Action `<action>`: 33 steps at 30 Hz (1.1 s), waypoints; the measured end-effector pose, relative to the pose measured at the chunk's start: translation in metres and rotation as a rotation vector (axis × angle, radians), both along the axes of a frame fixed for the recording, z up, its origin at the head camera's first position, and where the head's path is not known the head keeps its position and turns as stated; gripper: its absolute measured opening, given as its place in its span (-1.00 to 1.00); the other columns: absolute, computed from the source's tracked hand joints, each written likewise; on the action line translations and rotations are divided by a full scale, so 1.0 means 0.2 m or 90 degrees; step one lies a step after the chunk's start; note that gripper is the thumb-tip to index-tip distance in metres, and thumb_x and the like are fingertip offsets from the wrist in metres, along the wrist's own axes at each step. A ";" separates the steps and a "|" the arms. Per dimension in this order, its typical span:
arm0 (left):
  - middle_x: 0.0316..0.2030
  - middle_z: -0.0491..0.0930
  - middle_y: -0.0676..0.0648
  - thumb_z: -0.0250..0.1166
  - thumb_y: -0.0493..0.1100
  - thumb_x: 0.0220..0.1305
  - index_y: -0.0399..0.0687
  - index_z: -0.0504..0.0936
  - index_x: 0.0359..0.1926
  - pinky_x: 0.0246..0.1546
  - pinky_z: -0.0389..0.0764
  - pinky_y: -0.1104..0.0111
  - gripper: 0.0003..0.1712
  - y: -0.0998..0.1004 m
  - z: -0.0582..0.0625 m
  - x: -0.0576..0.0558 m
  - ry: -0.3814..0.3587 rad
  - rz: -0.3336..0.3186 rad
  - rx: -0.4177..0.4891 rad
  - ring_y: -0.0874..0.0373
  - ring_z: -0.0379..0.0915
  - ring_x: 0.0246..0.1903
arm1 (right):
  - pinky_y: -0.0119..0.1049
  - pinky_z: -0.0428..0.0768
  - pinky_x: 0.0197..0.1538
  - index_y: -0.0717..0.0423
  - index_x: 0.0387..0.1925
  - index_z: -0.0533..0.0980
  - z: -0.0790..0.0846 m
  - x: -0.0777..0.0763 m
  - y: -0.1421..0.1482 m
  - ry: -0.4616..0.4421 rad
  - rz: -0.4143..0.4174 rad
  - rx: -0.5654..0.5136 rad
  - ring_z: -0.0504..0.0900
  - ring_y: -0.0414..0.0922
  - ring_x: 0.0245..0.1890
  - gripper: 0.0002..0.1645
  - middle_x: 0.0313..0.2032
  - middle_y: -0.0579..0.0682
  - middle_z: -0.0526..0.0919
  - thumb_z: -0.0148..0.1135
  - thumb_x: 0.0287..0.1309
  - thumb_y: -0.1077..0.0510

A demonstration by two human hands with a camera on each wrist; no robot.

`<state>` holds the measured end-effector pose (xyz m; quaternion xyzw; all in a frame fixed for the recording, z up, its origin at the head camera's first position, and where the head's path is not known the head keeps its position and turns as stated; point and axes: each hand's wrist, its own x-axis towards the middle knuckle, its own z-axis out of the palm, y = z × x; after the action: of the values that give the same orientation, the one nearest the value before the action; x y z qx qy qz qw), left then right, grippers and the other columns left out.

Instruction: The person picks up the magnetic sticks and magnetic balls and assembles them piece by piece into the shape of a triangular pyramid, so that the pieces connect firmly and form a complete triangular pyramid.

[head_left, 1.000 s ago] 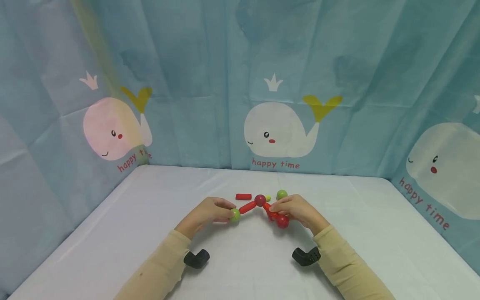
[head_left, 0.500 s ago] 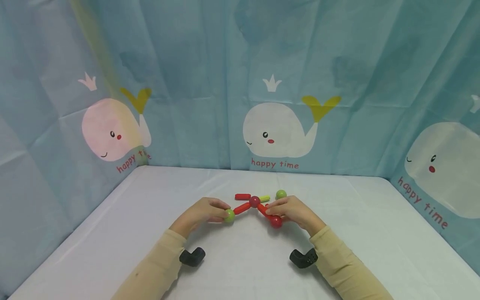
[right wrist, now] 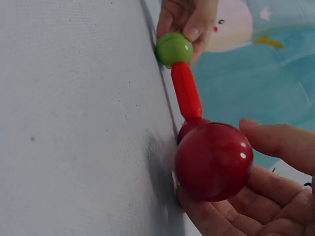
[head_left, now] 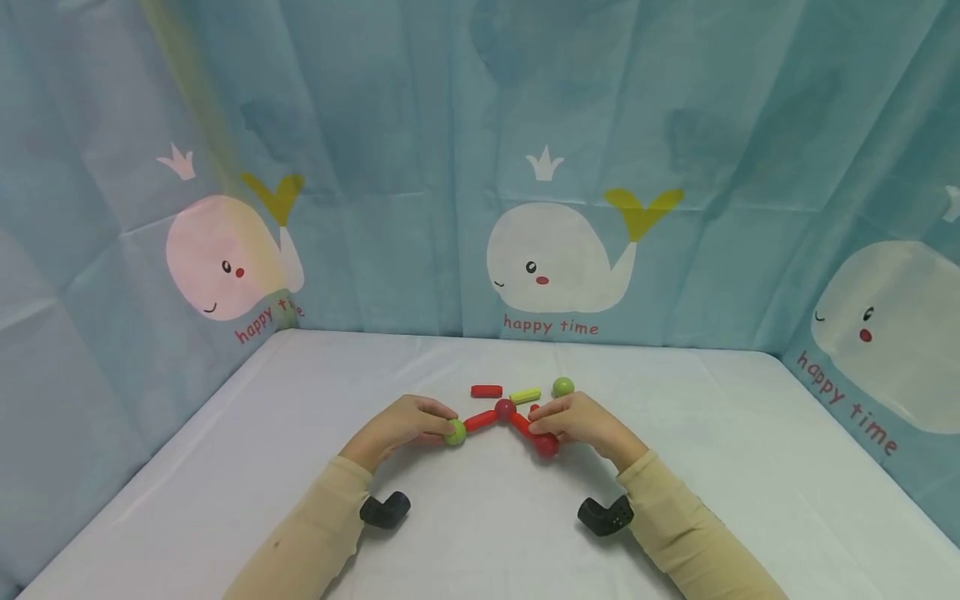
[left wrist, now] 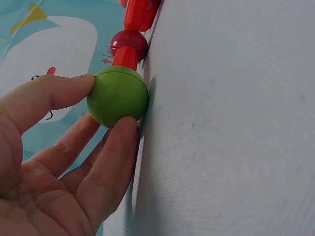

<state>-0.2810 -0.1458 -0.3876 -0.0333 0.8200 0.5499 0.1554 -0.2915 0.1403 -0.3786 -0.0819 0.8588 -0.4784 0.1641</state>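
Observation:
My left hand (head_left: 408, 429) pinches a green ball (left wrist: 117, 96) between thumb and fingers. From that ball a red rod (head_left: 481, 421) runs to a dark red ball (head_left: 505, 409) in the middle of the chain. A second red rod (head_left: 521, 424) slants from the middle ball toward a larger-looking red ball (right wrist: 214, 162) at the right end. My right hand (head_left: 588, 427) holds this end ball, thumb on one side and fingers on the other. The joined pieces form a bent shape low over the white table, and my right fingers partly cover the second rod.
Behind the chain lie a loose red rod (head_left: 487, 391), a yellow-green rod (head_left: 526, 396) and another green ball (head_left: 563, 387). A small red piece (head_left: 535, 410) peeks out beside my right fingers. A blue whale-print curtain (head_left: 375, 250) borders the white table (head_left: 480, 533) at the back.
Both hands and the joined chain have shifted a little to the left. The middle ball has come slightly nearer, and the yellow-green rod behind it now shows fully.

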 end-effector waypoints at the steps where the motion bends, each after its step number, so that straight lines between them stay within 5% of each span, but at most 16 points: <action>1: -0.10 0.71 -0.10 0.42 -0.22 0.13 -0.19 0.72 -0.10 -0.01 0.68 0.28 -0.71 0.00 0.00 0.00 -0.001 0.001 -0.004 0.16 0.64 -0.20 | -0.33 0.64 -0.19 0.14 -0.07 0.71 0.00 0.00 0.00 0.002 -0.001 0.002 0.59 -0.20 -0.31 -0.66 -0.24 -0.05 0.76 0.38 0.13 0.10; 6: -0.09 0.71 -0.09 0.44 -0.20 0.13 -0.17 0.72 -0.09 0.02 0.66 0.26 -0.70 -0.01 0.00 0.00 -0.002 0.003 -0.014 0.16 0.64 -0.19 | -0.28 0.71 -0.15 0.23 -0.08 0.70 0.01 -0.02 0.01 0.022 -0.012 -0.001 0.70 -0.20 -0.33 -0.67 -0.22 0.04 0.78 0.36 0.14 0.15; 15: -0.10 0.70 -0.10 0.45 -0.20 0.12 -0.18 0.71 -0.10 0.01 0.67 0.28 -0.70 0.01 0.00 -0.01 -0.002 -0.013 -0.022 0.17 0.64 -0.20 | -0.31 0.71 -0.19 0.30 -0.09 0.67 0.02 -0.06 0.04 0.046 -0.111 0.034 0.68 -0.18 -0.37 -0.68 -0.24 0.11 0.76 0.37 0.16 0.19; 24: -0.08 0.68 -0.08 0.45 -0.13 0.13 -0.09 0.71 -0.10 0.07 0.60 0.20 -0.70 0.01 0.00 0.02 -0.010 -0.012 -0.060 0.12 0.62 -0.16 | -0.34 0.70 -0.22 0.28 -0.17 0.70 0.01 -0.09 0.01 -0.024 -0.075 0.060 0.68 -0.19 -0.43 -0.71 -0.32 0.03 0.78 0.38 0.12 0.16; 33: -0.08 0.67 -0.07 0.45 -0.12 0.14 -0.07 0.71 -0.10 0.03 0.63 0.26 -0.71 0.01 0.00 0.00 -0.014 -0.013 -0.067 0.11 0.61 -0.16 | -0.41 0.64 -0.30 0.25 -0.28 0.72 0.00 -0.07 -0.03 -0.026 -0.123 0.087 0.65 -0.20 -0.45 -0.80 -0.43 -0.03 0.76 0.43 0.08 0.19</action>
<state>-0.2800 -0.1431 -0.3878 -0.0392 0.8461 0.5043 0.1679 -0.3049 0.1344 -0.3778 0.0224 0.8898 -0.4336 0.1402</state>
